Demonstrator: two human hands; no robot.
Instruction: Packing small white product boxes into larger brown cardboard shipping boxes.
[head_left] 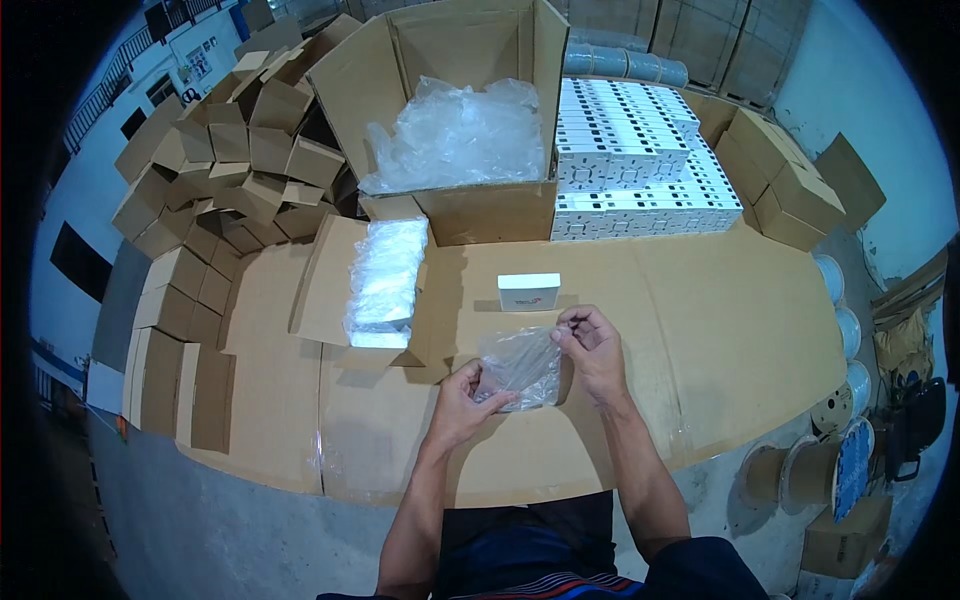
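Observation:
A clear plastic bag (pixel 522 364) is held between both of my hands above the cardboard-covered table (pixel 720 330). My left hand (pixel 466 396) pinches its lower left corner. My right hand (pixel 592 345) grips its upper right edge. Just beyond the bag, a small white box (pixel 529 291) lies on the table, apart from both hands.
A stack of clear bags (pixel 386 280) rests on a cardboard flap to the left. Behind stands a large open carton (pixel 470 205) holding loose plastic, with stacked white boxes (pixel 640 165) to its right. Small brown cartons (pixel 230 170) are piled at left; spools (pixel 830 460) sit at right.

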